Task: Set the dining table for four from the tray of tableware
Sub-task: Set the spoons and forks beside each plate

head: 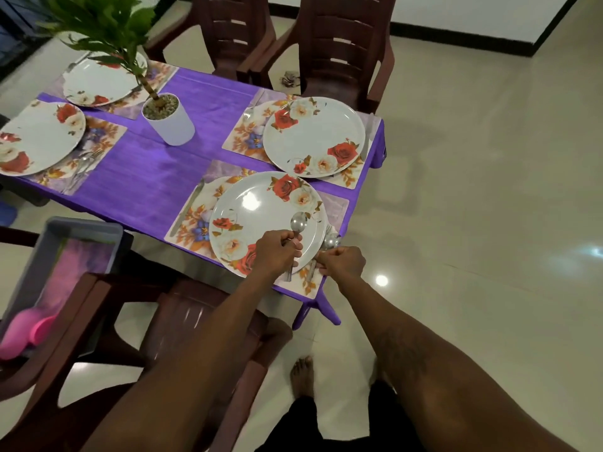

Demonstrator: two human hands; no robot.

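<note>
Four white plates with red roses lie on floral placemats on the purple table. Over the nearest plate (261,210) my left hand (277,252) grips a steel spoon (298,222), bowl pointing away over the plate's right side. My right hand (342,262) pinches a second spoon (332,240) at the plate's right rim, above the placemat (336,207), beside a fork. A knife (187,207) lies left of this plate. The far right plate (313,135) has a fork on its left and a knife on its right.
A white pot (173,122) with a green plant stands mid-table. Two more plates (39,138) (98,79) sit on the left with cutlery. A grey tray (55,256) holding pink cups rests on a brown chair (182,314) at lower left. Two brown chairs (329,44) stand behind the table.
</note>
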